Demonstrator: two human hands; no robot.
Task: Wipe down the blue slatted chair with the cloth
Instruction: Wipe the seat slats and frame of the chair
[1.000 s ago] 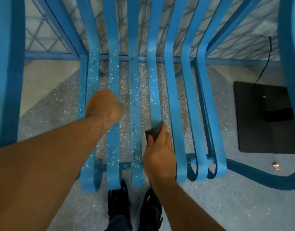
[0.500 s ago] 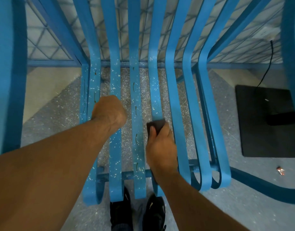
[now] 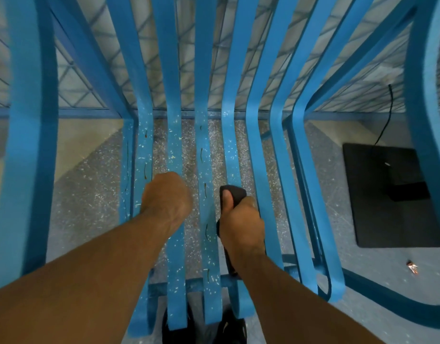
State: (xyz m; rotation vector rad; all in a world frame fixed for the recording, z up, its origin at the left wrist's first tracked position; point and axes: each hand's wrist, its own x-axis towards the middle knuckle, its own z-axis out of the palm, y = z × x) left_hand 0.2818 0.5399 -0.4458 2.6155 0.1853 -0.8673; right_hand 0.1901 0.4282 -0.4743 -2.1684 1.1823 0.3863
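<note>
The blue slatted chair (image 3: 258, 150) fills the view, its seat slats running away from me and speckled with pale flecks on the left ones. My right hand (image 3: 241, 224) grips a dark cloth (image 3: 235, 192) wrapped over the fourth slat from the left, thumb pressed on top. A tail of the cloth hangs below the wrist. My left hand (image 3: 166, 194) is curled round the second slat, knuckles up; its fingertips are hidden under the slat.
A black mat (image 3: 377, 194) with a cable lies on the floor at right, and a small scrap (image 3: 411, 266) sits near it. My black shoes (image 3: 228, 328) show under the seat's front edge. A wire mesh fence stands behind the chair back.
My right hand has slid the cloth a little farther up the slat. The left hand keeps its hold on its slat. The view has shifted slightly downward.
</note>
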